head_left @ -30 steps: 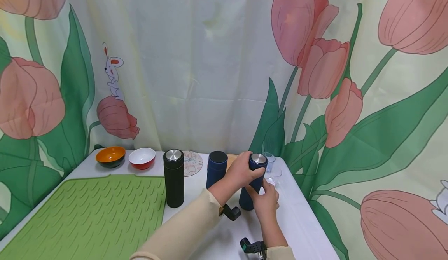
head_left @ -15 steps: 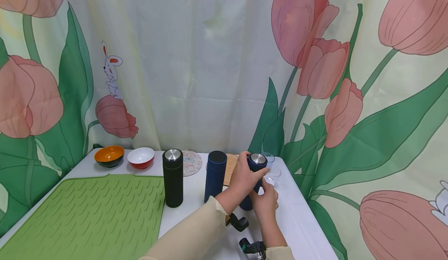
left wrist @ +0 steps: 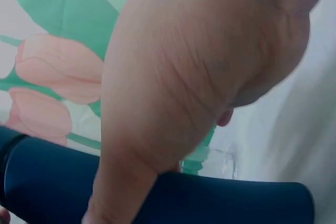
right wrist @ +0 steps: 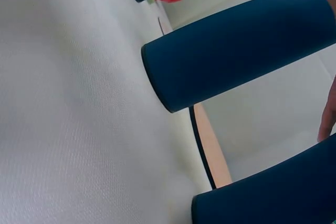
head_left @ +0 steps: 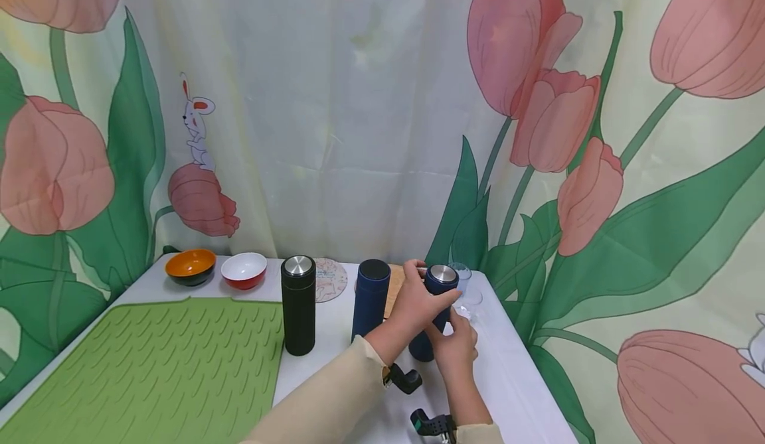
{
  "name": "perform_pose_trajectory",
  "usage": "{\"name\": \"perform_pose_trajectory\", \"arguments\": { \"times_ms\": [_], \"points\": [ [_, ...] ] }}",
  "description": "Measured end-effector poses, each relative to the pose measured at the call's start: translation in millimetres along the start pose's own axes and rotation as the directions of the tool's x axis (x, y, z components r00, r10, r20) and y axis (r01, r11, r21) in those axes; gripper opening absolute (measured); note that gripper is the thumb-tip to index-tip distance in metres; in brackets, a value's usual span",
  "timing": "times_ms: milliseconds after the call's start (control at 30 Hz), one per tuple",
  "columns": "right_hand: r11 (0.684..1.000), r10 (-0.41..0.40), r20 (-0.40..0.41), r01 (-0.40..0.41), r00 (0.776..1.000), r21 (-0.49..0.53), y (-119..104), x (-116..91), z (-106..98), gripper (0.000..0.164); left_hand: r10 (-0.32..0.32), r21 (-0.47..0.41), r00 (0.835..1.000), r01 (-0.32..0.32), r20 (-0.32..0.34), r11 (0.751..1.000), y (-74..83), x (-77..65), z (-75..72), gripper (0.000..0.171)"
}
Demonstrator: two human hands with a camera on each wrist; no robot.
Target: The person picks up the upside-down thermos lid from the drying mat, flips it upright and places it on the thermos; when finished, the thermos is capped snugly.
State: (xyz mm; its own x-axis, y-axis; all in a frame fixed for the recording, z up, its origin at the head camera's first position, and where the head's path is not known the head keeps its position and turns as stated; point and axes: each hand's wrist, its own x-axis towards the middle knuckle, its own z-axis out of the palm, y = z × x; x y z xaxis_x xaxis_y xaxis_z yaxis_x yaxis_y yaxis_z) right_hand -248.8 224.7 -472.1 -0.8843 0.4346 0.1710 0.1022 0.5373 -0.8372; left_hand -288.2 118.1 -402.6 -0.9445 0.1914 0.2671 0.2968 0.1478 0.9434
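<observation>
A dark blue thermos with a steel-topped lid stands near the right side of the table. My left hand grips it round the upper end, just at the lid, with the thumb across the near side. Lower down, my right hand holds the body, its thumb on the left side. In the left wrist view the right hand fills most of the picture, its thumb lying over the blue thermos. The right wrist view shows the lower part of that thermos close to the white tablecloth.
A second blue thermos and a black thermos stand to the left. Behind are a round coaster, a wooden board, clear glasses, an orange bowl and a red-and-white bowl. A green mat covers the table's left.
My left wrist and forearm have swung right and down, the hand turning around the upper end of the thermos. The right hand and the thermos stay in nearly the same place.
</observation>
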Motion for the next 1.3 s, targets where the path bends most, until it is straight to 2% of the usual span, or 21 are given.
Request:
{"name": "perform_pose_trajectory", "arguments": {
  "times_ms": [100, 200, 367, 567, 800, 900, 1000, 1133, 1233, 1300],
  "points": [
    [1.000, -0.015, -0.015, 0.015, 1.000, -0.002, 2, -1, 1, 0.073, -0.036, 0.004, 0.999, 0.036, -0.028, 0.999, 4.1, -3.7, 5.4, 0.098],
    [1.000, -0.028, -0.038, 0.029, 0.999, 0.004, 2, -1, 1, 0.068, -0.046, 0.037, 0.997, 0.048, -0.063, 0.998, 6.7, -4.2, 8.8, 0.097],
    [0.999, -0.029, -0.047, 0.029, 0.998, 0.013, -1, -1, 3, 0.064, -0.013, 0.109, 0.997, 0.021, -0.075, 0.994, 5.5, -2.1, 6.0, 0.084],
    [1.000, -0.015, -0.040, 0.014, 0.999, -0.009, -4, -2, 3, 0.073, 0.027, 0.097, 1.000, -0.027, 0.000, 0.995, 0.0, -0.7, -6.5, 0.075],
    [1.000, -0.019, -0.026, 0.019, 0.999, -0.001, -3, -2, 3, 0.071, 0.026, 0.078, 0.995, -0.034, 0.100, 0.996, -3.3, 1.2, -19.5, 0.073],
    [1.000, -0.007, -0.018, 0.006, 1.000, -0.010, -2, -1, 3, 0.075, 0.017, 0.069, 0.993, -0.025, 0.116, 0.997, -3.2, 0.1, -20.3, 0.078],
    [1.000, 0.000, -0.018, 0.000, 1.000, -0.023, -1, -1, 3, 0.078, 0.009, 0.060, 0.997, -0.013, 0.073, 0.998, -1.5, -1.7, -13.7, 0.089],
    [1.000, -0.023, -0.028, 0.023, 0.999, -0.009, -1, 1, 2, 0.065, -0.025, 0.070, 0.999, 0.028, -0.043, 0.997, 5.9, -4.1, 0.9, 0.101],
    [0.999, -0.032, -0.037, 0.032, 0.999, 0.011, 0, 1, 1, 0.058, -0.048, 0.115, 0.992, 0.061, -0.113, 0.991, 13.4, -5.3, 9.5, 0.099],
    [0.999, -0.027, -0.041, 0.028, 0.999, 0.020, 1, 1, 2, 0.059, -0.041, 0.155, 0.990, 0.062, -0.134, 0.986, 15.8, -5.7, 12.7, 0.091]
  ]
}}
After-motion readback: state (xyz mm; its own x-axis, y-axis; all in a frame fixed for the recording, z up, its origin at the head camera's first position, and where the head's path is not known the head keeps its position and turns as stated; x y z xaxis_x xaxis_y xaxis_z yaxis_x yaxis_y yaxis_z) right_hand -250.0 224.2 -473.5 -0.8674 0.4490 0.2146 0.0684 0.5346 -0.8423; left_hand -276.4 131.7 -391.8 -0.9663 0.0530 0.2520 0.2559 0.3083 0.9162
